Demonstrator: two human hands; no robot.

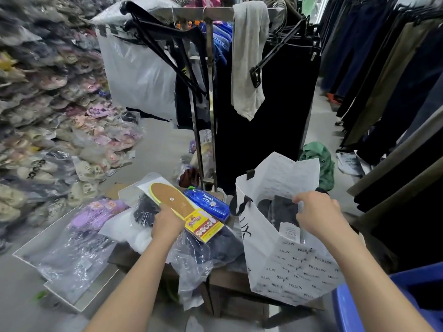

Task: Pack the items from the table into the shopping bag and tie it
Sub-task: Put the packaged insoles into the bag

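A white printed shopping bag (285, 267) stands open on the small table's right side, with dark folded clothes (280, 209) inside. My right hand (316, 214) pinches the bag's near rim and holds it open. My left hand (167, 222) grips a pack of tan insoles (175, 200) with a yellow and red label, lifted slightly over the table's pile. Under it lie a blue Phoenix pack (207, 202), a black item in clear plastic (143, 209) and a dark garment in a clear bag (211, 245).
A metal clothes rack (206, 97) with black hangers and dark garments stands right behind the table. Bagged slippers (48, 104) are heaped along the left. Trousers hang at the right. A blue bin (393, 305) sits at the lower right, and bagged goods on white trays (79, 255) lie on the floor at the left.
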